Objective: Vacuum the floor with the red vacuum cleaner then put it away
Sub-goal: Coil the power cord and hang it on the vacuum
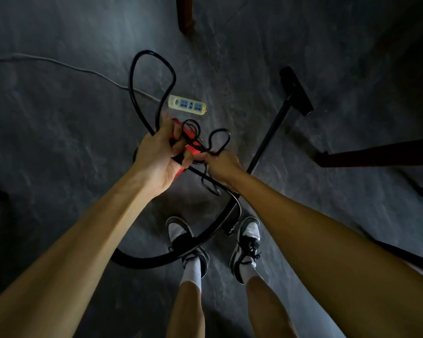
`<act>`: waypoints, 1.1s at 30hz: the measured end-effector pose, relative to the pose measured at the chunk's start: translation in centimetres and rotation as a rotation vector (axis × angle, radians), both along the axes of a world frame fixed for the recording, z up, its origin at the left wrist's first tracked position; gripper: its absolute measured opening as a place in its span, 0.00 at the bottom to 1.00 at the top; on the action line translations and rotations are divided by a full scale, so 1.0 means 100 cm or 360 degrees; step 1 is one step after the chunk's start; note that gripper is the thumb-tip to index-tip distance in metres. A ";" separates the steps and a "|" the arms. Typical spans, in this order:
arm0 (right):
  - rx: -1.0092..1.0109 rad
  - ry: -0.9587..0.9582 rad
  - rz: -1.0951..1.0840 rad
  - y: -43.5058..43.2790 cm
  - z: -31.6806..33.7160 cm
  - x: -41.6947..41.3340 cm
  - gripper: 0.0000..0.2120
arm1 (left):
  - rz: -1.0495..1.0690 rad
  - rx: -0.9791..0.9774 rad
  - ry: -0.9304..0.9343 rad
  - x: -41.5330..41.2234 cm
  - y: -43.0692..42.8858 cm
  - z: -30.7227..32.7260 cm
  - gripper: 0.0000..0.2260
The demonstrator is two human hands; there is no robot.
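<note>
Left hand [156, 158] grip curled round red vacuum cleaner [192, 145] + black cord [150, 52] loops, held above floor [59, 142] nr power strip [187, 105]. Right hand [221, 167] grip pinching cord - hose [142, 264] at feet.

Two hands: the left hand [156, 157] and the right hand [224, 167]. Two shoes [248, 240]. One red vacuum cleaner [189, 137], one ribbed hose [142, 263], one wand [270, 140], one floor nozzle [296, 90]. One power strip [187, 105], one grey cable [59, 63]. Two furniture legs [186, 13] show plainly. The black cord [221, 132] lies in loops too tangled to count.
</note>
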State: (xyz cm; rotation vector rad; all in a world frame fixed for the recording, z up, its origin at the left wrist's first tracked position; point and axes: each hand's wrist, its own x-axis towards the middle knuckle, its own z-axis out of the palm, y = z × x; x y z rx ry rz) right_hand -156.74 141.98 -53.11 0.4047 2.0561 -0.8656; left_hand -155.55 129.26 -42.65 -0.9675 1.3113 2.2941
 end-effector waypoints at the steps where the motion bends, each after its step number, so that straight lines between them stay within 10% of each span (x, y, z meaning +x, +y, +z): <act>1: 0.0009 0.0012 -0.0091 -0.001 -0.003 -0.002 0.31 | -0.0018 -0.0059 -0.0008 0.000 -0.003 0.002 0.21; 7: -0.0021 -0.0132 -0.0993 0.055 -0.036 -0.020 0.08 | 0.0080 -0.0484 -0.0168 -0.011 -0.053 0.003 0.20; 17: 0.0019 -0.0286 -0.2176 0.122 -0.016 -0.014 0.11 | 0.0643 -0.0796 -0.0430 -0.018 -0.113 0.000 0.21; 23: 0.0508 -0.0003 -0.0801 0.053 -0.014 0.017 0.24 | 0.0543 -0.0327 -0.0541 -0.011 -0.036 -0.030 0.19; 26: -0.0167 0.0156 -0.0285 0.004 0.004 0.036 0.21 | 0.0523 -0.0035 -0.0557 -0.008 -0.007 -0.037 0.20; 29: -0.0808 -0.0368 -0.0445 -0.013 0.016 0.045 0.17 | 0.0570 0.0001 -0.0578 -0.011 -0.008 -0.036 0.21; 33: -0.0681 -0.0362 0.0077 0.013 0.030 0.046 0.34 | 0.0810 0.0073 -0.0613 -0.016 -0.035 -0.044 0.20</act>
